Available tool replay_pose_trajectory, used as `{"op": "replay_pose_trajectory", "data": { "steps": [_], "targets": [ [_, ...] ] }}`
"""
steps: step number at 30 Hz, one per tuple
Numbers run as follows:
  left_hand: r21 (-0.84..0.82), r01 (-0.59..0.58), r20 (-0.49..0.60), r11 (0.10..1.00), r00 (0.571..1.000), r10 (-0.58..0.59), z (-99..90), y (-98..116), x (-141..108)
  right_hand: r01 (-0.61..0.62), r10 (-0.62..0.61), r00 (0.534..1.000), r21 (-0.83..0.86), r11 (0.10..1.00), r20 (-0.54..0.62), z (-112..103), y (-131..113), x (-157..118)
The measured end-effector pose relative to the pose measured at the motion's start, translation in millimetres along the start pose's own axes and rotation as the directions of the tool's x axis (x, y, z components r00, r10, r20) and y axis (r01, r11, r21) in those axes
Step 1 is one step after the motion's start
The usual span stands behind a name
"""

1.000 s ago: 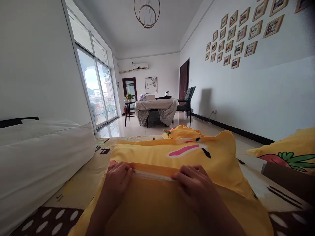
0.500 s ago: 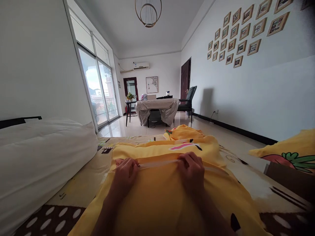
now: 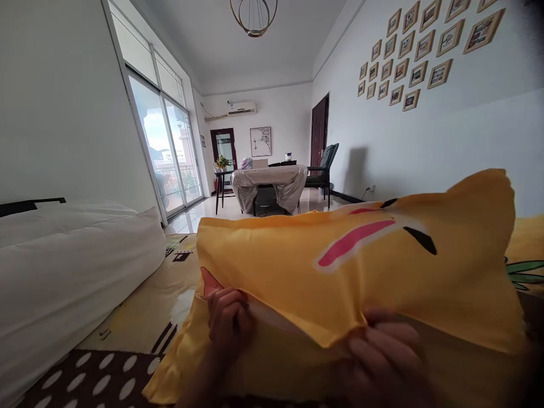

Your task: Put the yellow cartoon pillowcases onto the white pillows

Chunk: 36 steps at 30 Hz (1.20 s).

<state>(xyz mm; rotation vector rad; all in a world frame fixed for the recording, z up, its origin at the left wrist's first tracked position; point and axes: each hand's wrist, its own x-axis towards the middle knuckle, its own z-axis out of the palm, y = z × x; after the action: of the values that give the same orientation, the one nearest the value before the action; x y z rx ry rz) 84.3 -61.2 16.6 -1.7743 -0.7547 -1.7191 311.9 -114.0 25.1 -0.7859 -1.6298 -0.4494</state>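
A yellow pillowcase [image 3: 272, 255] with pink, white and black printed marks is raised in front of me, its upper part standing up off the bed. My left hand [image 3: 229, 317] is closed on its edge, beside a small pink printed patch. Further right, my right hand [image 3: 382, 351] pinches the same edge, and the cloth puckers above the fingers. Between the two hands the edge sags, with a pale strip along it near the left one. Both forearms are dark and partly blurred.
A large white pillow [image 3: 76, 272] lies to the left on the patterned bedspread [image 3: 140, 323]. More yellow cloth with a printed green leaf [image 3: 527, 275] shows at the right edge. Beyond the bed stand a covered table [image 3: 267, 175] and a dark chair [image 3: 325, 167].
The pillowcase has been lifted from lying flat and spread upward to the right. My right hand has moved right, down and closer, while the left has shifted slightly lower.
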Motion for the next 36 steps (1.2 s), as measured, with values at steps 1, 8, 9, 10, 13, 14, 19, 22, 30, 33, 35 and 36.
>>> {"op": "replay_pose_trajectory", "data": {
  "steps": [1, 8, 9, 10, 13, 14, 19, 22, 30, 33, 35, 36],
  "targets": [
    [-0.007, 0.016, 0.005, 1.0, 1.0, -0.016, 3.1, -2, -2, 0.011, -0.011, 1.0, 0.003, 1.0, -0.017, 7, 7, 4],
    [0.021, 0.029, 0.24, 0.999, 0.97, -0.033, 16.3, -10, -3, -0.083, 0.082, 0.996, -0.069, 0.994, -0.024, 62, 81, 40],
    [0.027, 0.06, 0.26, 0.998, 0.964, -0.065, 14.3, -10, 1, -0.099, 0.101, 0.995, -0.09, 0.991, 0.023, 62, 80, 43],
    [0.031, 0.095, 0.278, 0.995, 0.955, -0.099, 11.2, -11, 5, -0.096, 0.102, 0.993, -0.091, 0.991, 0.057, 60, 74, 45],
    [0.069, 0.107, 0.373, 0.992, 0.919, -0.125, -0.9, -8, 19, -0.009, 0.002, 0.99, 0.049, 0.999, 0.144, 56, 36, 46],
    [0.089, 0.07, 0.408, 0.994, 0.907, -0.1, -4.7, -6, 24, 0.032, -0.054, 0.982, 0.121, 0.992, 0.183, 57, 21, 44],
    [0.141, -0.069, 0.519, 0.988, 0.855, -0.014, -14.8, 7, 34, 0.1, -0.19, 0.911, 0.25, 0.963, 0.367, 76, -24, 30],
    [0.142, -0.055, 0.564, 0.988, 0.825, -0.035, -17.8, 9, 33, 0.076, -0.143, 0.926, 0.199, 0.977, 0.35, 87, -25, 24],
    [0.146, -0.062, 0.611, 0.987, 0.791, -0.041, -18.1, 14, 29, 0.102, -0.129, 0.949, 0.108, 0.989, 0.286, 98, -19, 17],
    [0.145, 0.004, 0.624, 0.989, 0.775, -0.095, -16.5, 11, 30, 0.075, -0.098, 0.941, 0.084, 0.994, 0.323, 101, -18, 13],
    [0.138, 0.094, 0.654, 0.986, 0.739, -0.162, -17.3, 8, 32, 0.065, -0.091, 0.947, 0.093, 0.994, 0.307, 102, -17, 12],
    [0.14, 0.151, 0.674, 0.979, 0.709, -0.206, -18.3, 7, 33, 0.069, -0.095, 0.952, 0.099, 0.993, 0.292, 103, -16, 11]
  ]
}}
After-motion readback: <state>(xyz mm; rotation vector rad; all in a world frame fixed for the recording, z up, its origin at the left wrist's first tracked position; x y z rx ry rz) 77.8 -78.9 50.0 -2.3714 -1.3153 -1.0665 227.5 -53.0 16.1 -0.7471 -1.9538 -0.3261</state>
